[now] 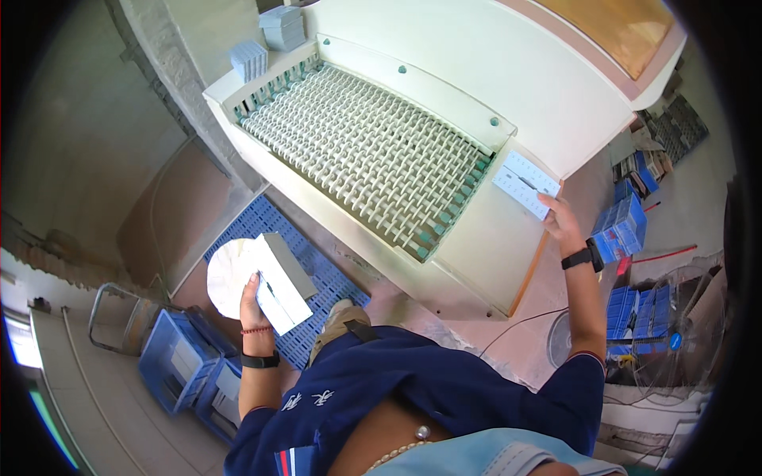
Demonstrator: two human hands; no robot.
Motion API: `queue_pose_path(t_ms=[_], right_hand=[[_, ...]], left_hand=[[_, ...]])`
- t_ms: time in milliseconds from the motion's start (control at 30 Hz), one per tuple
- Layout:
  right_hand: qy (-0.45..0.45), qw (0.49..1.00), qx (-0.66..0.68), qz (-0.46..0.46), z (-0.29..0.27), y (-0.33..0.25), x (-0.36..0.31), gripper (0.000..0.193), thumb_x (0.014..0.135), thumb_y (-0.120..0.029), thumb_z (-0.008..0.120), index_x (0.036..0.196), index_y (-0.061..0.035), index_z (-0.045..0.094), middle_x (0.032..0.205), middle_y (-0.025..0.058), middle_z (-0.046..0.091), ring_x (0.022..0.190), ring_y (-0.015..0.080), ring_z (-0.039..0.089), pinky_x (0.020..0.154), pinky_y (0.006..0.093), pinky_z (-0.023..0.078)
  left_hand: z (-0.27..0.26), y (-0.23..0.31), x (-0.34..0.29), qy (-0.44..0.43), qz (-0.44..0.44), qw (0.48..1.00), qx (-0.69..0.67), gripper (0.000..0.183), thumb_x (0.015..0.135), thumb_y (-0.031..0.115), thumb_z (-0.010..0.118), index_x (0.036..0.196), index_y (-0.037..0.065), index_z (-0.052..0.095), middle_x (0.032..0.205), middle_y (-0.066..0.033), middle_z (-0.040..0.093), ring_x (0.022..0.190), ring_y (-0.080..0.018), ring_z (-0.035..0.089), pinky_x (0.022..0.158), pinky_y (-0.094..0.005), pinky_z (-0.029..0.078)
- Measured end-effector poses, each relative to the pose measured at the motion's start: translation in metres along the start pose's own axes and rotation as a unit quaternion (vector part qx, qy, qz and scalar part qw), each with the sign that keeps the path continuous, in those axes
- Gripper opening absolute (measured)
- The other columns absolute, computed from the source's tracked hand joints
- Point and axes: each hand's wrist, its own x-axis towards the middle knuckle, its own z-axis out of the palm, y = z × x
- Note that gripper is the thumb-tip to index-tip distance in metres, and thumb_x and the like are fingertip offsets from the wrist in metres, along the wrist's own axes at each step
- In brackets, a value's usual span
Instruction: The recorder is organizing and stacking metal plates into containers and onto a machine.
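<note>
My left hand (pixel 252 305) is closed on a thick stack of flat rectangular boards (pixel 287 295), with white faces and grey edges. The top face carries a dark narrow mark, and the thumb lies across it. At the right end of the machine, my right hand (pixel 562 216) pinches the near corner of a pale rectangular board (pixel 520 181). Rows of small dots run along that board's sides, with a dark slot shape in its middle. It lies over the machine's flat end ledge (pixel 476 266), beside the conveyor bed of pale wheeled rollers (pixel 365 147).
Stacks of grey-blue boards (pixel 282 30) stand on the machine's far left corner. Below my left hand are a round white top (pixel 228 278) and a blue slatted pallet (pixel 254 218). Blue crates (pixel 178 361) stand at left; more crates (pixel 623 226) and a fan (pixel 675 341) are at right.
</note>
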Motion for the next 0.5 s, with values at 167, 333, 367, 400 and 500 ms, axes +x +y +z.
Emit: queue_pose_path(t_ms=[167, 333, 367, 400, 500], right_hand=[[0.0, 0.98, 0.022, 0.197, -0.029, -0.021, 0.017, 0.056, 0.077, -0.02, 0.068, 0.126, -0.0082, 0.043, 0.121, 0.0116, 0.052, 0.108, 0.0287, 0.053, 0.086, 0.0542, 0.044], [0.047, 0.926, -0.276, 0.253, -0.026, -0.06, 0.008, 0.06, 0.077, -0.038, 0.068, 0.12, -0.0015, 0.048, 0.11, 0.0176, 0.056, 0.087, 0.0311, 0.061, 0.066, 0.046, 0.053], [0.081, 0.879, -0.384, 0.27, -0.026, -0.065, 0.01, 0.06, 0.077, -0.042, 0.067, 0.117, -0.0004, 0.052, 0.103, 0.0184, 0.059, 0.079, 0.0293, 0.063, 0.06, 0.0391, 0.055], [0.077, 0.879, -0.385, 0.268, -0.026, -0.067, 0.008, 0.06, 0.077, -0.042, 0.067, 0.117, -0.0004, 0.052, 0.103, 0.0184, 0.059, 0.079, 0.0293, 0.063, 0.06, 0.0391, 0.055], [0.149, 0.876, -0.437, 0.139, -0.026, -0.066, -0.015, 0.054, 0.079, -0.043, 0.065, 0.109, 0.0004, 0.056, 0.087, 0.0157, 0.062, 0.068, 0.0224, 0.064, 0.052, 0.0262, 0.054]], left_hand=[[0.023, 0.009, 0.002, 0.01, -0.013, 0.999, 0.039, 0.033, 0.084, 0.017, 0.058, 0.11, -0.003, 0.053, 0.1, -0.0116, 0.062, 0.087, -0.0224, 0.063, 0.076, -0.0333, 0.053], [0.079, 0.01, 0.019, -0.028, -0.077, 0.997, 0.009, 0.044, 0.079, 0.016, 0.066, 0.116, -0.001, 0.048, 0.103, -0.012, 0.061, 0.091, -0.0229, 0.061, 0.08, -0.035, 0.051], [0.085, 0.011, 0.022, -0.05, -0.097, 0.994, -0.005, 0.042, 0.08, 0.015, 0.066, 0.115, -0.002, 0.051, 0.105, -0.0134, 0.061, 0.092, -0.0236, 0.062, 0.081, -0.0357, 0.051], [0.093, 0.009, 0.022, -0.049, -0.104, 0.993, -0.011, 0.039, 0.08, 0.015, 0.066, 0.113, -0.002, 0.052, 0.104, -0.0134, 0.062, 0.092, -0.0234, 0.062, 0.081, -0.0356, 0.051], [0.118, -0.006, 0.032, -0.063, -0.112, 0.992, 0.003, 0.039, 0.081, 0.016, 0.065, 0.113, -0.002, 0.053, 0.105, -0.0128, 0.062, 0.093, -0.0231, 0.062, 0.083, -0.0353, 0.05]])
